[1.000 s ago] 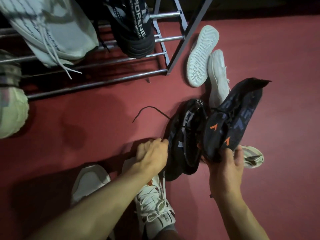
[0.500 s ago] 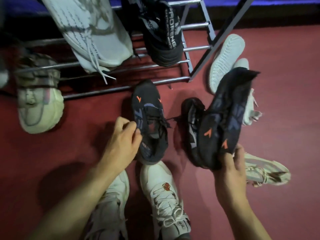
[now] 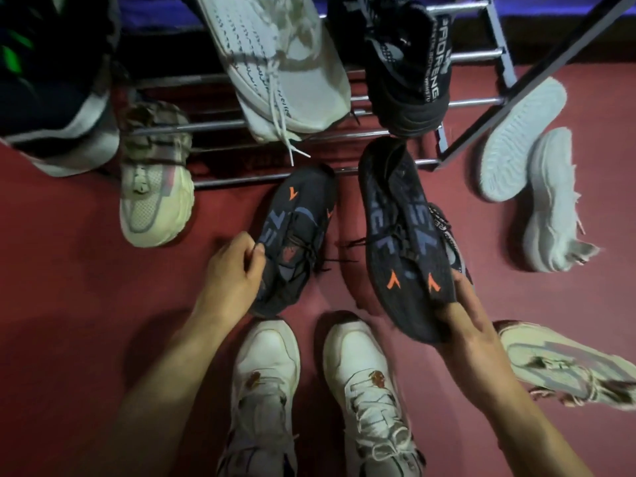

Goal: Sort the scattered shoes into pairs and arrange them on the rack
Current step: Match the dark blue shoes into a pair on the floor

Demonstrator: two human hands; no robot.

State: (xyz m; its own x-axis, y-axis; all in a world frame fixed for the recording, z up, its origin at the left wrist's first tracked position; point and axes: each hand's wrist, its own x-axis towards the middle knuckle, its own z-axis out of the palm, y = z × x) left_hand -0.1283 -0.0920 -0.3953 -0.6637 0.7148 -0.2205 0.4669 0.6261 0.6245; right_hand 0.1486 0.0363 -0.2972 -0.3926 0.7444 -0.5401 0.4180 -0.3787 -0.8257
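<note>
the left hand [image 3: 237, 270] is closed on the heel end of a dark shoe with orange marks [image 3: 296, 235], which lies on the red floor [image 3: 86, 270] with its toe by the rack [image 3: 344, 139]. the right hand [image 3: 461, 321] grips the toe of its twin dark shoe [image 3: 399, 235] and holds it up, heel toward the rack. a white shoe [image 3: 282, 63] and a black shoe [image 3: 406, 70] sit on the rack bars, and two pale shoes [image 3: 530, 173] lie on the floor to the right.
</note>
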